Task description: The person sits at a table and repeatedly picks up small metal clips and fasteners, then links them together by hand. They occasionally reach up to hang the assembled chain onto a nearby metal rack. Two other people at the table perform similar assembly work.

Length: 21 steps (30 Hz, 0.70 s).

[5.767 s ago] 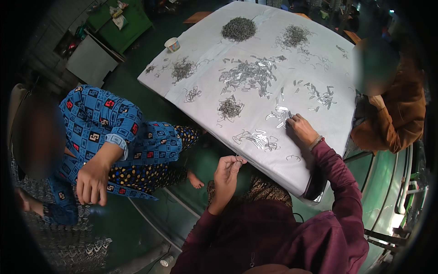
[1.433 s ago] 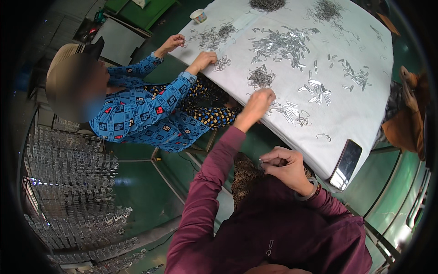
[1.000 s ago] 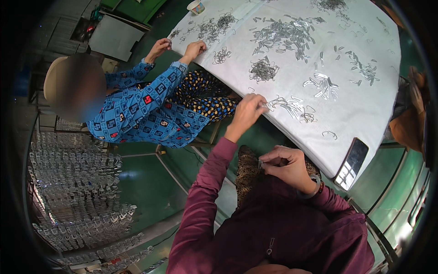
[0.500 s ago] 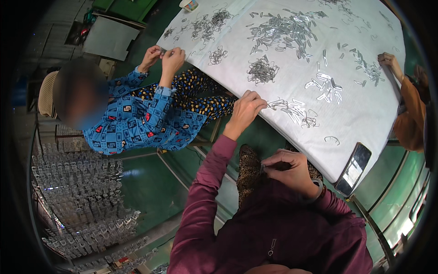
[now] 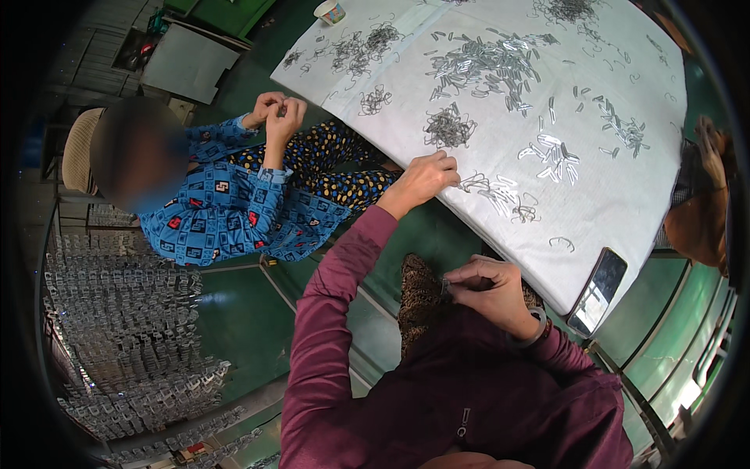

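Note:
My left hand (image 5: pixel 426 181) rests at the table's near edge, its fingers curled together beside a small group of bent wire pieces (image 5: pixel 473 183). What its fingertips hold, if anything, is hidden. Lower down, over my lap, my right hand (image 5: pixel 494 294) pinches a small shiny metal piece (image 5: pixel 445 287) between thumb and fingers. Flat silver metal strips (image 5: pixel 500 197) lie just right of my left hand, with more wire hooks (image 5: pixel 526 211) next to them. A denser heap of bent wires (image 5: pixel 449 126) sits a little farther off.
The white-covered table (image 5: pixel 601 203) also bears a large spread of metal strips (image 5: pixel 488 66), a phone (image 5: pixel 597 291) and a paper cup (image 5: pixel 330 12). A person in a blue patterned shirt (image 5: pixel 226 211) sits left; another person's orange sleeve (image 5: pixel 695 234) shows right. Racks of metal parts (image 5: pixel 125 313) stand lower left.
My left hand's fingers have curled in more at the table edge. The person at right has drawn a hand back off the table. My right hand keeps its pinch.

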Tool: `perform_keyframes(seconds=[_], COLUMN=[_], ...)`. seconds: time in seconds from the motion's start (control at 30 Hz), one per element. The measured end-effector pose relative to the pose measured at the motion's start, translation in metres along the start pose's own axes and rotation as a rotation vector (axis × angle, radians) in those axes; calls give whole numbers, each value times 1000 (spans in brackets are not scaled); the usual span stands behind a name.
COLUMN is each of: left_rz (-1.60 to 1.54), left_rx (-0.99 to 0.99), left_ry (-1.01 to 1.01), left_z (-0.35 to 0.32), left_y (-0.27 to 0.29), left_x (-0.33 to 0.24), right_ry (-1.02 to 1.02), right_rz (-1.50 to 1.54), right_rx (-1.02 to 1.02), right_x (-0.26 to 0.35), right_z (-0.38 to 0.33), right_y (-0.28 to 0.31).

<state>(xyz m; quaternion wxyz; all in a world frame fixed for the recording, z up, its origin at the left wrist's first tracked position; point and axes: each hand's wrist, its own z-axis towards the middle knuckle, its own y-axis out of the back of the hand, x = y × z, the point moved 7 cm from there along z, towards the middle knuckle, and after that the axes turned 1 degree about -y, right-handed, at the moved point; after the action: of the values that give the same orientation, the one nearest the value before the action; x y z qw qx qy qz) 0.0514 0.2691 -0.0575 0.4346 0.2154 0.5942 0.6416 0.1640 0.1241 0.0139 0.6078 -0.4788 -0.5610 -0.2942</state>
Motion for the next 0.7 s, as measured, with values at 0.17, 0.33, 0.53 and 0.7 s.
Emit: perform_keyframes(seconds=[0.17,0.33,0.53,0.7], left_rz=[61,-99,-65,-711], left_rx=[6,41,59,-330], left_ry=[15,117,244,661], left_z=[1,21,7,-37], left_y=[-2,21,16,61], left_x=[-7,-12,2,-21], right_ry=[13,8,1,3], right_rz=[14,29,64,142], right_rx=[-13,-35,-54,-106], right_x=[1,0,-5,-5], right_z=[-2,-3,0,4], right_y=[-1,1,0,1])
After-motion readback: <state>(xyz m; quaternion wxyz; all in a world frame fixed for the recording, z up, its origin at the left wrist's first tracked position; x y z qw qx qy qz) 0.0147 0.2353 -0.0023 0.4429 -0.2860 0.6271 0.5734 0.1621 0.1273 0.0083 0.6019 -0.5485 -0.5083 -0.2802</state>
